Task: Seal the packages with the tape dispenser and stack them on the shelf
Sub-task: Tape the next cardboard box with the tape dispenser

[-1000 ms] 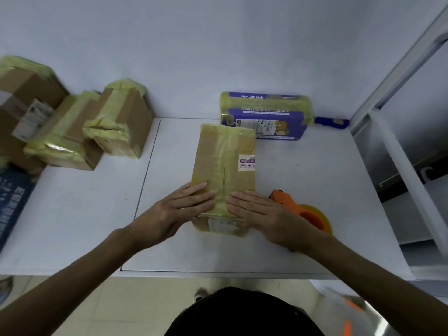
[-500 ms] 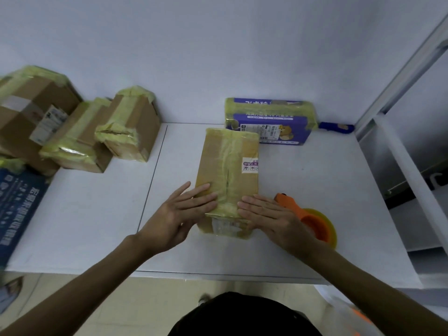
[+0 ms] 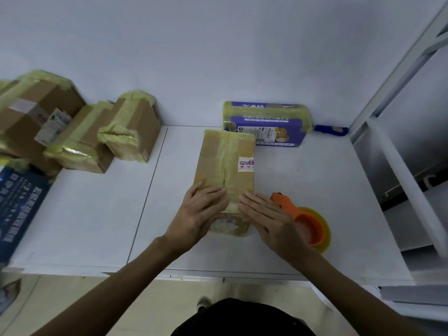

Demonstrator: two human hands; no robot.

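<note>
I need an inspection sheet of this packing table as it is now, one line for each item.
Surface: white table.
Job's things: brown package in the middle, taped along its top; orange tape dispenser right of it; purple package by the wall; taped cardboard boxes at left.
Clutter: blue handle beside purple package.
Hands: left hand and right hand flat on brown package's near end.
Cables: nothing seen.
Surroundings: white wall; white shelf frame at right.
</note>
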